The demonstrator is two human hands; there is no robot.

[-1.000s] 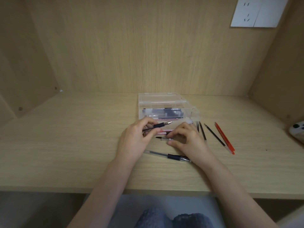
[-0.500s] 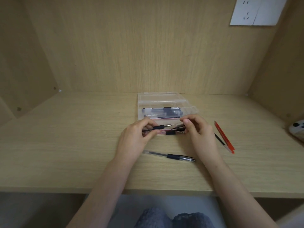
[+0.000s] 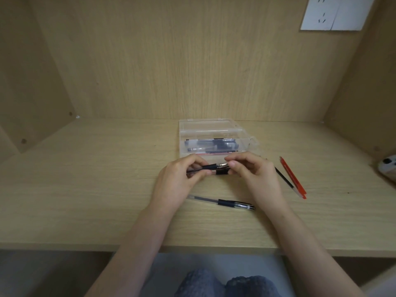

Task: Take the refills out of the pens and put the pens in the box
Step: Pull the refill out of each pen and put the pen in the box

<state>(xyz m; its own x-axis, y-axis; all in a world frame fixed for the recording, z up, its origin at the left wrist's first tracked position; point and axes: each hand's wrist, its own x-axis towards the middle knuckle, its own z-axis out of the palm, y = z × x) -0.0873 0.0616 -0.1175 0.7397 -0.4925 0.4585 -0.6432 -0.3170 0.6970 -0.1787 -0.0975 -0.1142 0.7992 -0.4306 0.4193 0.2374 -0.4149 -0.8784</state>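
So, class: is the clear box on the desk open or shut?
Open: the clear box has its lid folded back behind it, with pens lying inside.

Head view, downward (near desk (image 3: 85,189))

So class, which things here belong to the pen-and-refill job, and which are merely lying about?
Job: held pen, left hand, right hand, desk pen, clear box, black refill, red stick.
Lying about: wall socket, white device.
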